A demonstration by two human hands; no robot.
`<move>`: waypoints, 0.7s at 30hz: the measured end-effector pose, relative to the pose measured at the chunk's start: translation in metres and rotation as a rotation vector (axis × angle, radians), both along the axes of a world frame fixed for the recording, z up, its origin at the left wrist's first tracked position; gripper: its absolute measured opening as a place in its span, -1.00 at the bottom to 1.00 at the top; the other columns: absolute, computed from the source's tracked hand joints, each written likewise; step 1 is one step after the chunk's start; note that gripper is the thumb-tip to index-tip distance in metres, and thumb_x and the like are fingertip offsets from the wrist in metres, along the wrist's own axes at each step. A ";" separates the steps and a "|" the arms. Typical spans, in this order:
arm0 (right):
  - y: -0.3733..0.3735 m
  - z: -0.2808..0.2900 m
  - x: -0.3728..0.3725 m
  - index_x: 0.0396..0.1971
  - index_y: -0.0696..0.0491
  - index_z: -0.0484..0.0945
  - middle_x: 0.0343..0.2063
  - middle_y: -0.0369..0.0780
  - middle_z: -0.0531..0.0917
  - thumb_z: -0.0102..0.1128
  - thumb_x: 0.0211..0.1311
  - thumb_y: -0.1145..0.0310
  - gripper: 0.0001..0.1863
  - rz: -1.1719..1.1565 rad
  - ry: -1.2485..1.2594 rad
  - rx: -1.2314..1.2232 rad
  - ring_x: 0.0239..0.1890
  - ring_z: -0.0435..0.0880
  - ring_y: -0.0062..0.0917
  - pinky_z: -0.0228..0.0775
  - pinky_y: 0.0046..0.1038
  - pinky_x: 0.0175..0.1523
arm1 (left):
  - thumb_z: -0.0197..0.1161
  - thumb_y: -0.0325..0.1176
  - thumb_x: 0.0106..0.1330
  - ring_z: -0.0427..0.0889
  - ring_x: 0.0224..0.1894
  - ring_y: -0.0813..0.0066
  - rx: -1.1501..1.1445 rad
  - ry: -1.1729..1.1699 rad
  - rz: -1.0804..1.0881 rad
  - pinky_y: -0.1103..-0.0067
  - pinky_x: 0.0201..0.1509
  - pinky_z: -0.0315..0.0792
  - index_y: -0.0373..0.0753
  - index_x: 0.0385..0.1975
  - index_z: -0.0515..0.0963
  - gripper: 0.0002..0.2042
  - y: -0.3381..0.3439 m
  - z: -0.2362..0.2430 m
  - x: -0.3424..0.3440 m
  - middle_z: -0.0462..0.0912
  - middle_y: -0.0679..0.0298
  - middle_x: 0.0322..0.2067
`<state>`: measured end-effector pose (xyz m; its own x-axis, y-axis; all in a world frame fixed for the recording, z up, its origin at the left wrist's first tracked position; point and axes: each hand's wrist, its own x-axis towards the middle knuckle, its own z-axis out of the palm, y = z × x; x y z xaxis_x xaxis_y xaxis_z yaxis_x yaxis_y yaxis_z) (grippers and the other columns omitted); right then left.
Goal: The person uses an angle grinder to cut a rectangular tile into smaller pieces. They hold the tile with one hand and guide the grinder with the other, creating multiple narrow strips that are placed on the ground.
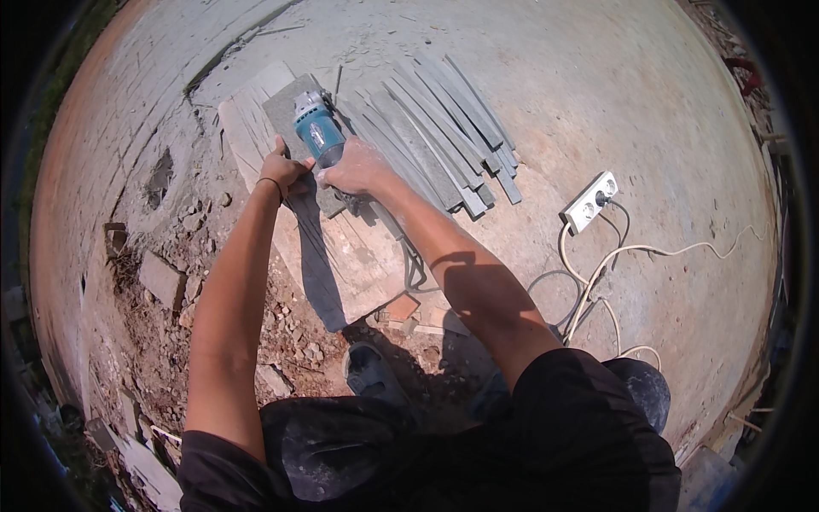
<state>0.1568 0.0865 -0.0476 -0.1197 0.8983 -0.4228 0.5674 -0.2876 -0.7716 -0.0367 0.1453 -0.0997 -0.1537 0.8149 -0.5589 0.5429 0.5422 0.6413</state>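
Note:
A teal and silver angle grinder [316, 128] rests on a grey stone tile [292, 115] that lies on a wooden board [358, 264]. My right hand [354, 168] grips the rear of the grinder's body. My left hand [283, 167], with a dark band on its wrist, presses down on the tile just left of the tool. The grinder's disc is hidden under its guard.
A stack of several cut grey strips [444, 136] lies right of the board. A white power strip [590, 202] with pale cables [597, 290] sits on the concrete at right. Rubble and broken bricks [162, 277] lie at left. My dark shoe [371, 371] stands below the board.

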 end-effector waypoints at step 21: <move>-0.012 -0.002 0.005 -0.03 0.38 0.37 -0.11 0.15 0.54 0.35 -0.29 0.02 -0.14 0.020 -0.023 0.006 -0.03 0.55 -0.10 0.39 -0.30 0.06 | 0.43 -0.41 0.03 0.59 -0.23 0.28 -0.005 -0.014 0.047 0.47 -0.49 0.60 -0.03 0.39 -0.23 0.02 -0.003 0.009 0.006 0.39 0.06 0.12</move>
<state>0.1614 0.0741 -0.0494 -0.1276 0.8984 -0.4202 0.5908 -0.2715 -0.7598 -0.0311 0.1426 -0.0910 -0.1836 0.8044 -0.5650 0.5078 0.5697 0.6462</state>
